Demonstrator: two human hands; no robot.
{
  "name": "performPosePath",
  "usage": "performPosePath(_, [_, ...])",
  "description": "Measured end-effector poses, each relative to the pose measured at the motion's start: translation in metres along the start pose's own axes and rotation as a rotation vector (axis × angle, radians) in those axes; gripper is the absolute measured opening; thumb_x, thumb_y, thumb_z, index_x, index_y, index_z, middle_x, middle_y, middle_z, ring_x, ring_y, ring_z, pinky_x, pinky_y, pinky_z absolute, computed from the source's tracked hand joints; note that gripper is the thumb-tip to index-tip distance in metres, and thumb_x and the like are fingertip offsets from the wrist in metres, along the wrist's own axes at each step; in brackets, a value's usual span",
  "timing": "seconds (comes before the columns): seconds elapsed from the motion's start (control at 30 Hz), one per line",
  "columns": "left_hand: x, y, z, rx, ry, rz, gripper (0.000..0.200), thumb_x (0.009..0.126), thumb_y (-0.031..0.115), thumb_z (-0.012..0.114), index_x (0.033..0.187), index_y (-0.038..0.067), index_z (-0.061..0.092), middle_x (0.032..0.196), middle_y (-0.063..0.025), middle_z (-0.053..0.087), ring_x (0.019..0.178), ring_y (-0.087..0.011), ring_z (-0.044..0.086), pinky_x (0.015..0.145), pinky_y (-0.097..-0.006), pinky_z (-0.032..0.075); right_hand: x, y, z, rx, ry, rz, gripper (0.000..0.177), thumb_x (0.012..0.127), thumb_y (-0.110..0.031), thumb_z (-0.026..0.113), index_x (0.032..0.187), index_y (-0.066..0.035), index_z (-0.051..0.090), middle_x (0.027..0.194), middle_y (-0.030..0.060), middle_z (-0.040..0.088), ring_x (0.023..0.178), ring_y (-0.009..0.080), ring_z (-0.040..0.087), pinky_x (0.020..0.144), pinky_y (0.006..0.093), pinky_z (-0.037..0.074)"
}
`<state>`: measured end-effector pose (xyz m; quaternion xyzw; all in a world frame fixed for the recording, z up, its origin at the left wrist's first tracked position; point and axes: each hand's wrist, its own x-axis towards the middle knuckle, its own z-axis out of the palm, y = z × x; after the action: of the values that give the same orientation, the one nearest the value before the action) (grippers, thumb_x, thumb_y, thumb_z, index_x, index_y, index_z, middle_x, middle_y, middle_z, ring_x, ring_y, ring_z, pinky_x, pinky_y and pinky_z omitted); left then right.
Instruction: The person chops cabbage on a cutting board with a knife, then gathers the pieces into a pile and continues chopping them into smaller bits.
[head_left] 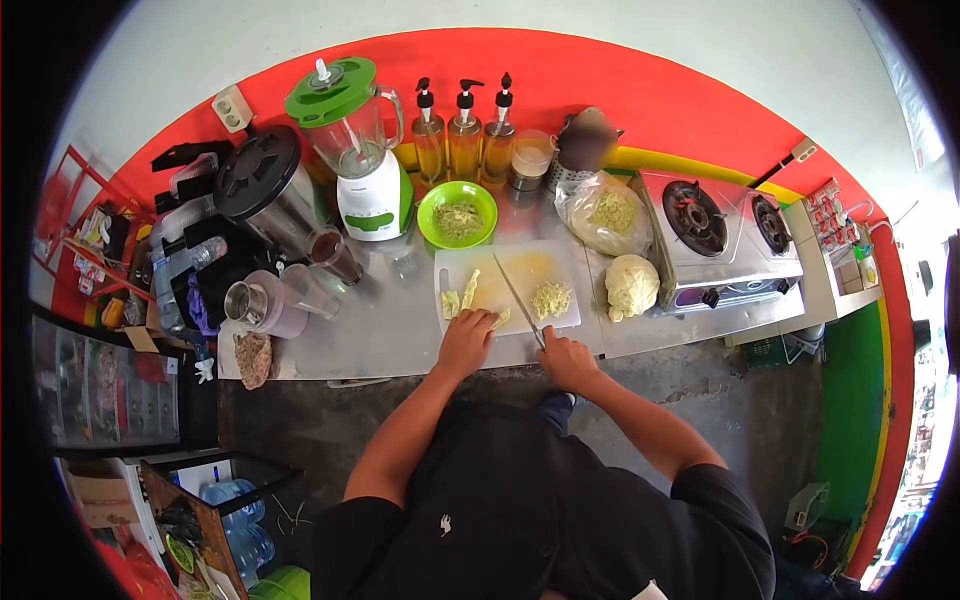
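Observation:
My right hand (568, 360) is closed around the handle of a kitchen knife (517, 298), whose blade lies slantwise over a white cutting board (535, 258). At the board's near edge, my left hand (468, 340) has its curled fingers on a piece of cabbage (501, 319), left of the blade. Pale cabbage strips (470, 288) lie just beyond that hand. A small heap of shredded cabbage (551, 299) sits right of the knife. Behind the board stands a green bowl (428, 212) with shreds inside. A cabbage head (631, 287) rests to the board's right.
At the right is a two-burner gas stove (735, 240), with a plastic bag (580, 215) of shreds beside it. A blender (372, 205), several pump bottles (464, 145) and a dark-lidded steel container (262, 185) line the back and left of the metal counter (390, 340).

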<state>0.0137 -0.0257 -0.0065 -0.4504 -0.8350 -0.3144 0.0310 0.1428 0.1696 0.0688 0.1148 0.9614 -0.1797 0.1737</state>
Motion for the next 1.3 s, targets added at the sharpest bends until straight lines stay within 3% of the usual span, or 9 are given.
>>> performPosePath(0.2, [0.015, 0.006, 0.001, 0.016, -0.004, -0.04, 0.027, 0.083, 0.009, 0.067, 0.111, 0.008, 0.068, 0.102, -0.0064, 0.063, 0.098, -0.0296, 0.059, 0.087, -0.0422, 0.048, 0.026, -0.029, 0.033, 0.063, 0.089, 0.082, 0.032, 0.095, -0.023, 0.053, 0.114, 0.002, 0.046, 0.089, 0.0278, 0.07, 0.085, 0.0477, 0.069, 0.077, 0.0578, 0.054])
performPosePath(0.37, [0.02, 0.005, 0.018, 0.011, 0.074, -0.087, 0.01, 0.084, 0.009, 0.065, 0.092, 0.009, 0.071, 0.094, -0.0046, 0.063, 0.093, -0.0293, 0.06, 0.08, -0.0435, 0.05, 0.037, -0.036, 0.044, 0.041, 0.08, 0.138, 0.029, 0.092, -0.015, 0.056, 0.112, 0.004, 0.046, 0.092, 0.03, 0.07, 0.088, 0.0475, 0.07, 0.078, 0.0555, 0.056])
performPosePath(0.7, [0.019, 0.01, 0.025, -0.042, 0.119, -0.134, 0.006, 0.085, 0.009, 0.065, 0.088, 0.008, 0.07, 0.09, -0.0059, 0.061, 0.09, -0.0302, 0.06, 0.077, -0.0425, 0.052, 0.034, -0.051, 0.044, 0.04, -0.014, 0.162, 0.032, 0.093, -0.011, 0.052, 0.118, 0.007, 0.044, 0.098, 0.0285, 0.07, 0.094, 0.0451, 0.07, 0.082, 0.0523, 0.056])
performPosePath(0.9, [0.02, 0.011, 0.022, 0.002, 0.111, -0.095, 0.008, 0.084, 0.008, 0.064, 0.09, 0.008, 0.069, 0.09, -0.0062, 0.061, 0.089, -0.0308, 0.06, 0.076, -0.0426, 0.052, 0.043, -0.05, 0.036, 0.026, -0.032, 0.163, 0.042, 0.087, -0.009, 0.061, 0.121, 0.007, 0.042, 0.104, 0.0289, 0.07, 0.099, 0.0443, 0.069, 0.085, 0.051, 0.056])
performPosePath(0.97, [0.022, 0.011, 0.018, 0.026, 0.07, -0.061, 0.009, 0.084, 0.008, 0.064, 0.09, 0.009, 0.069, 0.09, -0.0067, 0.061, 0.09, -0.0309, 0.06, 0.076, -0.0433, 0.052, 0.04, -0.051, 0.037, -0.002, -0.109, 0.193, 0.048, 0.087, -0.011, 0.065, 0.123, 0.009, 0.041, 0.106, 0.0273, 0.07, 0.1, 0.0401, 0.071, 0.084, 0.0448, 0.058])
performPosePath(1.3, [0.023, 0.011, 0.021, -0.065, 0.094, -0.165, 0.006, 0.083, 0.009, 0.064, 0.084, 0.009, 0.07, 0.088, -0.0051, 0.064, 0.092, -0.0302, 0.06, 0.078, -0.0422, 0.051, 0.047, -0.051, 0.027, 0.052, -0.122, 0.18, 0.046, 0.087, -0.009, 0.064, 0.123, 0.008, 0.041, 0.109, 0.0296, 0.069, 0.105, 0.0414, 0.069, 0.089, 0.0475, 0.056])
